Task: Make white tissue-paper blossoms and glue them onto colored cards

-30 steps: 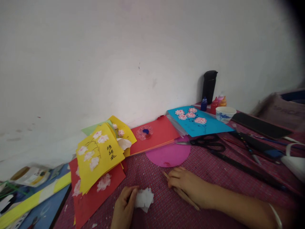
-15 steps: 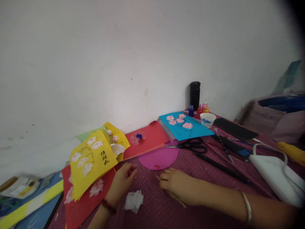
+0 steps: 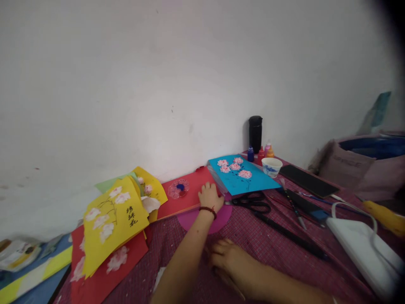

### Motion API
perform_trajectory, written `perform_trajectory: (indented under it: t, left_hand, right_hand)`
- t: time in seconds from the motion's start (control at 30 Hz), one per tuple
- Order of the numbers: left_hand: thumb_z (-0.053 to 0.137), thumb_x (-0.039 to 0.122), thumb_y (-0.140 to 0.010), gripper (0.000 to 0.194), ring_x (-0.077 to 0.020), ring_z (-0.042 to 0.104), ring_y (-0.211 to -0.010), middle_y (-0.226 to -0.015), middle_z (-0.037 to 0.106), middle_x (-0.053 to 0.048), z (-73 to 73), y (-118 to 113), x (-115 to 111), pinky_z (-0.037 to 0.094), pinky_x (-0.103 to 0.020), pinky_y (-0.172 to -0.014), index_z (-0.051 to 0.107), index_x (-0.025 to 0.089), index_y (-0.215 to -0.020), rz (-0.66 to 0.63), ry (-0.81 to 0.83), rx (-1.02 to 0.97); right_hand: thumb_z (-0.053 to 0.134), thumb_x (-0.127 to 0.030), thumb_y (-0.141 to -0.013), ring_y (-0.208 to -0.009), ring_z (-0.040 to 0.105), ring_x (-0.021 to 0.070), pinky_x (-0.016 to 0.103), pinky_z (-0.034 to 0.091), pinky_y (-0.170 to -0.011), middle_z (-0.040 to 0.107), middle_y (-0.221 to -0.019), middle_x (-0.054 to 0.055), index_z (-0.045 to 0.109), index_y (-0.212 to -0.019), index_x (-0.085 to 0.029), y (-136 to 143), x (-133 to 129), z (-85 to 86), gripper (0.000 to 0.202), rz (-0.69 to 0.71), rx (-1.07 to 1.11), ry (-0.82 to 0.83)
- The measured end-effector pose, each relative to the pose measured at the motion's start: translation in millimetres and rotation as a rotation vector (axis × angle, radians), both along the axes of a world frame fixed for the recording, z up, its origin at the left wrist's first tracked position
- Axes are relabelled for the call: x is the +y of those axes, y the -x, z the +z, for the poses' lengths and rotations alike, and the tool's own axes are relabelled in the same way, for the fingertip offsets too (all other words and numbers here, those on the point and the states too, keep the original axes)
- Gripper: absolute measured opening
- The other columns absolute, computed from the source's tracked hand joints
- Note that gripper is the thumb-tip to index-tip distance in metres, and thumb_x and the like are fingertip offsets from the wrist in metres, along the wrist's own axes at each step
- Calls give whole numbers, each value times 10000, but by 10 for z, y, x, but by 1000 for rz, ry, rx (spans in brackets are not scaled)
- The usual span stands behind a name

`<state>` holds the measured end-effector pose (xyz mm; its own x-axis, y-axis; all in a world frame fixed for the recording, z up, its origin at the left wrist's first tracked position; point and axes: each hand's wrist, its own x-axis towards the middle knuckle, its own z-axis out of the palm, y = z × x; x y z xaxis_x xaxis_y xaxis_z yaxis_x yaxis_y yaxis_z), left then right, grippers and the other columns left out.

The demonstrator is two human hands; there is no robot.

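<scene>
My left hand lies with its fingers spread on the right part of the red paper, just left of the blue sheet with pink flowers. Its wrist crosses a round magenta paper. On the red paper stands a clear flower-shaped dish with dark blue paint. Lower down, my right hand is curled over the tablecloth around a thin light stick, partly hidden under the palm and blurred. The left forearm covers most of a white tissue.
Yellow sheets with painted flowers are piled at left. To the right lie black scissors, a black pen, a brush and a white power bank. Paint bottles, a small bowl and a black flask stand behind.
My left hand has moved forward and right, from beside the tissue onto the red paper, and its fingers have spread. The right hand stays near its place with the stick. The view has shifted slightly.
</scene>
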<state>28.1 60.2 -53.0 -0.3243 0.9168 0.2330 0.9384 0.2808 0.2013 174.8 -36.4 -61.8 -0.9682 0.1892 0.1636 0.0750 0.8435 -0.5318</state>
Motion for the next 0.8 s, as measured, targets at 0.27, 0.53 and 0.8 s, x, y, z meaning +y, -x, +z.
perform_trajectory:
  t: [0.27, 0.53, 0.8]
  left_hand:
    - [500, 369, -833, 316, -242, 532, -1038, -1090, 600, -125, 19, 171, 209, 420, -318, -818, 587, 152, -1046, 56, 65, 10]
    - [464, 248, -874, 210, -217, 581, -909, -968, 645, -103, -4, 319, 23, 423, -304, -720, 628, 139, -948, 19, 106, 128]
    - [419, 124, -876, 215, -239, 529, -981, -957, 621, -104, 118, 289, -150, 407, -356, -823, 623, 147, -938, -61, 91, 289]
  right_hand:
    - [524, -172, -771, -844, 531, 192, 301, 356, -778, 613, -890, 47, 587, -843, -180, 17, 77, -60, 96, -12, 45, 64]
    - [523, -158, -751, -797, 529, 175, 289, 367, -756, 607, -853, 21, 563, -807, -189, 37, 83, -72, 75, -30, 78, 11]
    - [548, -174, -729, -828, 540, 191, 309, 379, -776, 615, -893, 41, 573, -823, -182, 32, 75, -15, 98, -21, 39, 28]
